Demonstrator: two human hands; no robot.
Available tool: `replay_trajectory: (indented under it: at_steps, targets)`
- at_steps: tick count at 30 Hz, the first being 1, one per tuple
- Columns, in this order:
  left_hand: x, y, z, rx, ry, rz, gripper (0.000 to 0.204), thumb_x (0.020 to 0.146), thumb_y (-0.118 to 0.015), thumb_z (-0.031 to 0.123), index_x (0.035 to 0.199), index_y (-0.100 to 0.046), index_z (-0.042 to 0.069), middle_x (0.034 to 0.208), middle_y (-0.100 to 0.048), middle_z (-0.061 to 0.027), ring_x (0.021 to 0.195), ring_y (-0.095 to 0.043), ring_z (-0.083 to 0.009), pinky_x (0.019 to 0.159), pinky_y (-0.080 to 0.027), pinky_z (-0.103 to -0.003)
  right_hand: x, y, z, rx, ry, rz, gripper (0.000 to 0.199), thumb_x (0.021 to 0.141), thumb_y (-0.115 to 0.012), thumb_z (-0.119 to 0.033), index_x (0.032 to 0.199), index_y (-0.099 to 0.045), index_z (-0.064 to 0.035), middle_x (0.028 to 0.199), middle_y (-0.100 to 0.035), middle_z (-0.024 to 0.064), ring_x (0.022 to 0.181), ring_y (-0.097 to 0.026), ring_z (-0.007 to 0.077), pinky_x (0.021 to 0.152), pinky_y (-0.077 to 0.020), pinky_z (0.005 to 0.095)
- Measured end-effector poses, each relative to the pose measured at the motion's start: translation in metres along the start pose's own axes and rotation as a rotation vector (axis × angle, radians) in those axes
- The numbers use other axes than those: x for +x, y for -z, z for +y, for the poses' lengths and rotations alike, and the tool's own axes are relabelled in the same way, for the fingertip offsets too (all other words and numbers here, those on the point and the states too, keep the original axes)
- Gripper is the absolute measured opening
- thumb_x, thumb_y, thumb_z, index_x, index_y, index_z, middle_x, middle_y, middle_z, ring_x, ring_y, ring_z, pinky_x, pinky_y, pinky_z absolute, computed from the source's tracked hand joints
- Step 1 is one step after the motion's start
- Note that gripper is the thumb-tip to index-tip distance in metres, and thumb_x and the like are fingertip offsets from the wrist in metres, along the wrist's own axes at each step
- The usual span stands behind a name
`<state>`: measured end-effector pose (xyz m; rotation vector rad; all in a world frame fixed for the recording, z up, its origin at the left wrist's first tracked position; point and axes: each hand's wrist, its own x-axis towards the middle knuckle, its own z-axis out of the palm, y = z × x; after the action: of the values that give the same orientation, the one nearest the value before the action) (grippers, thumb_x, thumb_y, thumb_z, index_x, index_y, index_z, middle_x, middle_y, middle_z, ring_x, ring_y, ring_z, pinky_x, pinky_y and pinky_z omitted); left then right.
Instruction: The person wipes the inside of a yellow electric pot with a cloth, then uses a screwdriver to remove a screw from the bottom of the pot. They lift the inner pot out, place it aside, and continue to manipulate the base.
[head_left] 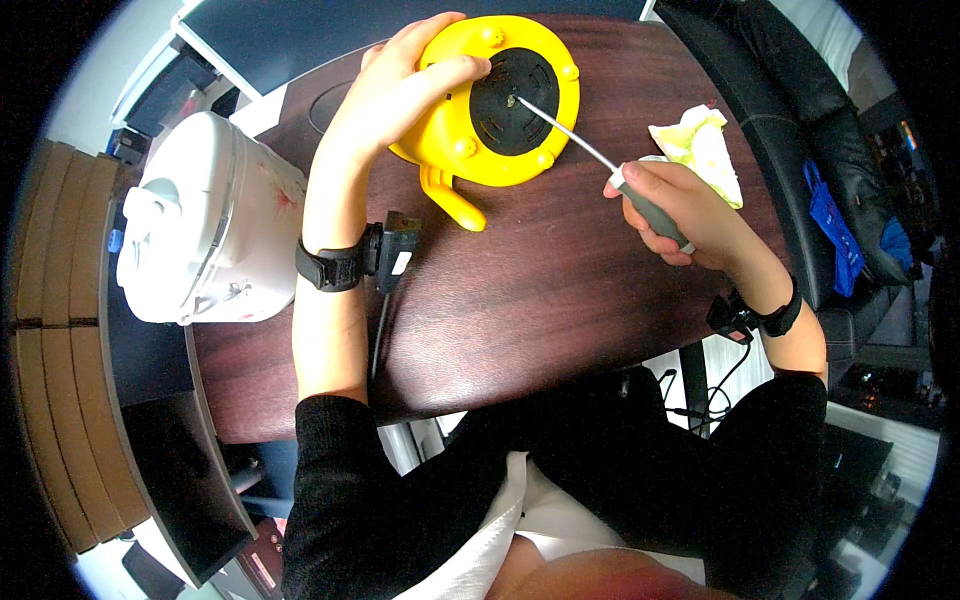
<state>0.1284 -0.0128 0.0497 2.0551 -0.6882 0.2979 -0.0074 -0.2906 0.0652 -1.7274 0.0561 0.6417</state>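
My left hand (395, 95) grips the left side of a yellow round appliance (437, 135), its thumb lying on the black vented disc (538, 95) in the middle. Small round yellow feet stand around that disc, and a curved yellow handle (455, 203) sticks out toward me. In my right hand (690, 205) is a screwdriver (580, 142) with a grey-green handle and a long metal shaft. Its tip meets the centre of the black disc; whether it sits in a screw is too small to tell.
A white lidded cooker (235, 225) stands at the table's left edge. Right of the appliance lies a crumpled white and yellow-green wrapper (700, 150) on the dark wooden table (560, 290). A black leather seat (765, 110) borders the right side, with a blue bag (835, 230) on it.
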Motion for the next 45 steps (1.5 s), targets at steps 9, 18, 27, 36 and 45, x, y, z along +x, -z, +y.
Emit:
replay_trajectory:
  at_steps: [9, 18, 27, 36, 45]
  targets:
    - [-0.002, 0.010, 0.041, -0.179, 0.044, -0.113, 0.062, 0.078, -0.065, 0.034, 0.127, -0.051, 0.000, 0.118, -0.061, -0.0189, 0.107, -0.058, -0.0286, 0.094, -0.047, -0.038, 0.005, -0.005, 0.007, -0.015, 0.038, 0.021, 0.038, 0.099, -0.044, -0.037, 0.103, -0.054, -0.0014, 0.064, -0.046, -0.0014, 0.041, -0.040, 0.0046, 0.031, -0.0282, 0.0210]
    - [-0.002, 0.010, 0.053, -0.191, 0.026, -0.171, 0.061, 0.081, -0.064, 0.027, 0.129, -0.047, -0.007, 0.117, -0.061, -0.0200, 0.105, -0.060, -0.0257, 0.091, -0.049, -0.034, 0.011, 0.026, -0.002, -1.134, 0.703, 0.379, 0.029, 0.093, -0.056, -0.032, 0.089, -0.058, -0.0032, 0.066, -0.061, 0.0123, 0.056, -0.060, 0.0304, 0.051, -0.0463, 0.0377]
    - [-0.003, 0.005, 0.027, -0.112, 0.037, -0.130, 0.059, 0.083, -0.063, 0.028, 0.132, -0.047, -0.001, 0.120, -0.059, -0.0146, 0.110, -0.056, -0.0220, 0.097, -0.042, -0.031, 0.003, 0.018, -0.001, -0.896, 0.478, 0.283, 0.031, 0.095, -0.053, -0.033, 0.095, -0.058, -0.0027, 0.061, -0.055, 0.0104, 0.049, -0.057, 0.0242, 0.046, -0.0454, 0.0347]
    - [-0.002, 0.009, 0.056, -0.170, 0.065, -0.154, 0.062, 0.082, -0.064, 0.028, 0.130, -0.046, -0.006, 0.119, -0.060, -0.0202, 0.108, -0.058, -0.0263, 0.094, -0.047, -0.034, 0.002, 0.000, 0.013, -0.062, 0.061, 0.006, 0.041, 0.103, -0.033, -0.037, 0.100, -0.053, -0.0016, 0.055, -0.045, -0.0013, 0.032, -0.036, 0.0037, 0.029, -0.0280, 0.0188]
    - [0.001, 0.006, 0.018, -0.185, 0.084, -0.134, 0.059, 0.084, -0.063, 0.029, 0.132, -0.047, -0.001, 0.121, -0.059, -0.0147, 0.111, -0.056, -0.0218, 0.097, -0.042, -0.031, 0.012, -0.002, 0.023, 0.262, 0.039, -0.152, 0.045, 0.101, -0.035, -0.043, 0.100, -0.051, -0.0011, 0.057, -0.046, 0.0001, 0.035, -0.038, 0.0063, 0.029, -0.0273, 0.0222]
